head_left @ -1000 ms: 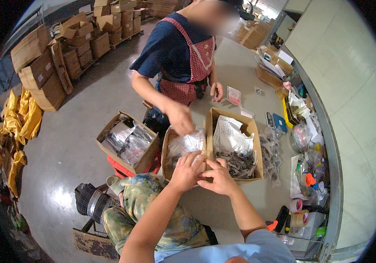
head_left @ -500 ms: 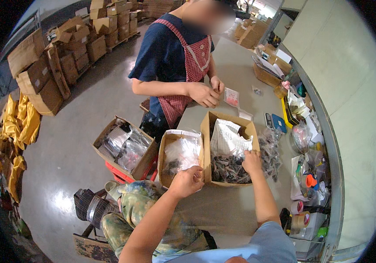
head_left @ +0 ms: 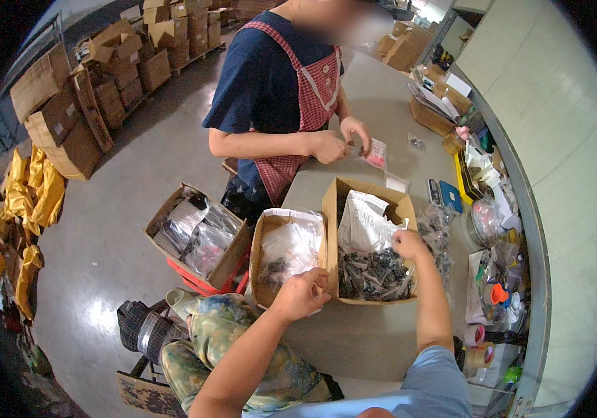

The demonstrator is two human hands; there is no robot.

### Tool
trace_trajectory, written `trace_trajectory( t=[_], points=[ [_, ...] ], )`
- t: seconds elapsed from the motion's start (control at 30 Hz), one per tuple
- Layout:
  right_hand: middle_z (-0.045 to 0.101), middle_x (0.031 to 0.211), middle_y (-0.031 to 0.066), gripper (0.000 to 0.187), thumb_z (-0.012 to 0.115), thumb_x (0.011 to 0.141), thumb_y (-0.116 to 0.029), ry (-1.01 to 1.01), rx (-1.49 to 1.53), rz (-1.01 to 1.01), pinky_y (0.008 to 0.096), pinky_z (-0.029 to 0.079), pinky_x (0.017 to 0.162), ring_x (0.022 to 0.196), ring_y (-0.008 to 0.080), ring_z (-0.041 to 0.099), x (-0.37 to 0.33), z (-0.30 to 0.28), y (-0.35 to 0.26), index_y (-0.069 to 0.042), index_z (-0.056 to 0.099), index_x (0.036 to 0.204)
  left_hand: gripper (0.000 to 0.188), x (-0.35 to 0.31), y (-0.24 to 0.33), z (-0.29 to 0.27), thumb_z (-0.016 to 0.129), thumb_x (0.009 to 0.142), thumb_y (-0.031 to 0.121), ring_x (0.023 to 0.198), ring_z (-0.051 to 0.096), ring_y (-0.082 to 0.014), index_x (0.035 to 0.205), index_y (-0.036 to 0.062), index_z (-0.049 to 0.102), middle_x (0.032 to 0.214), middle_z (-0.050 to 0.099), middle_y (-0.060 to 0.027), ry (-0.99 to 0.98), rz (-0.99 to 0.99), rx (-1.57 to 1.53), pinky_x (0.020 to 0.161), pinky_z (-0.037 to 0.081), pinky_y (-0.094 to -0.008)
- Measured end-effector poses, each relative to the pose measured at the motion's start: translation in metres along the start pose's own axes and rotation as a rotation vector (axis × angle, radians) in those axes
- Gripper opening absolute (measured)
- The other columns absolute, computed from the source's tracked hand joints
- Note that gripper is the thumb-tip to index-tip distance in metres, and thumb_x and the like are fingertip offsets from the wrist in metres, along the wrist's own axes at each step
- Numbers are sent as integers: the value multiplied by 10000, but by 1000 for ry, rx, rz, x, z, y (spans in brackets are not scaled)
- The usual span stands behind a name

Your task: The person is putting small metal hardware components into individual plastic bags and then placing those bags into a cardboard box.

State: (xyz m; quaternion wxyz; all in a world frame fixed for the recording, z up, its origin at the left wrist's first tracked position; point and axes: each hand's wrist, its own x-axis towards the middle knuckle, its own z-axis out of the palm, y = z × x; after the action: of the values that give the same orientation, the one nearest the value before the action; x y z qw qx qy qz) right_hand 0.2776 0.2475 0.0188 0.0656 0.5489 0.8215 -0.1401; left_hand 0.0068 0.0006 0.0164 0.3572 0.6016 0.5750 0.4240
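My left hand (head_left: 302,294) is at the near right corner of a small cardboard box (head_left: 260,230), its fingers curled together. Whatever it may hold is hidden. Clear plastic bags (head_left: 291,244) and a few dark bits lie in that box. In the larger cardboard box (head_left: 332,209) to its right, my right hand (head_left: 411,245) is closed at the edge of a crumpled white sheet (head_left: 364,226) with handwriting on it. Beneath the sheet lies a heap of small dark pieces in clear bags (head_left: 371,275).
Across the table (head_left: 354,341) a co-worker in a checked apron (head_left: 316,90) handles a small packet (head_left: 376,153). A box of bagged items (head_left: 197,226) sits at left on a red stool (head_left: 197,279). Scales (head_left: 448,195), tape rolls (head_left: 479,355) and clutter line the right edge.
My right hand has risen slightly at the white sheet, whose near corner has lifted and bunched. My left hand has shifted a little right and down. The co-worker's hands have moved to the packet.
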Motion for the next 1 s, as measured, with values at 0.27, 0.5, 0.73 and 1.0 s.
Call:
trace_trajectory(
  t=[0.27,0.5,0.73,1.0],
  points=[
    [475,1145,187,302,777,623,-98,249,-114,-26,427,426,858,1040,348,493,-61,12,-37,-16,589,844,439,3,-6,5,743,685,140,766,661,-251,1070,47,555,842,658,-130,-39,-18,8,688,529,-340],
    [554,835,124,259,692,674,-45,564,876,134,382,459,697,733,261,580,-30,12,13,-8,496,840,386,2,-2,4,719,701,151,757,653,-264,1031,47,547,858,655,-119,-52,-28,-3,680,516,-355],
    [610,890,233,282,678,665,-182,493,79,-37,381,467,801,881,356,583,81,-11,-16,32,632,843,380,3,2,0,733,690,142,710,645,-240,1009,50,547,846,648,-105,-33,-58,31,648,513,-343],
    [635,898,245,197,621,684,-105,79,-86,163,445,488,744,894,380,612,119,63,15,33,652,821,410,10,-5,4,744,699,132,697,639,-199,1036,20,538,834,636,-99,-43,-32,-34,635,516,-312]
  ],
)
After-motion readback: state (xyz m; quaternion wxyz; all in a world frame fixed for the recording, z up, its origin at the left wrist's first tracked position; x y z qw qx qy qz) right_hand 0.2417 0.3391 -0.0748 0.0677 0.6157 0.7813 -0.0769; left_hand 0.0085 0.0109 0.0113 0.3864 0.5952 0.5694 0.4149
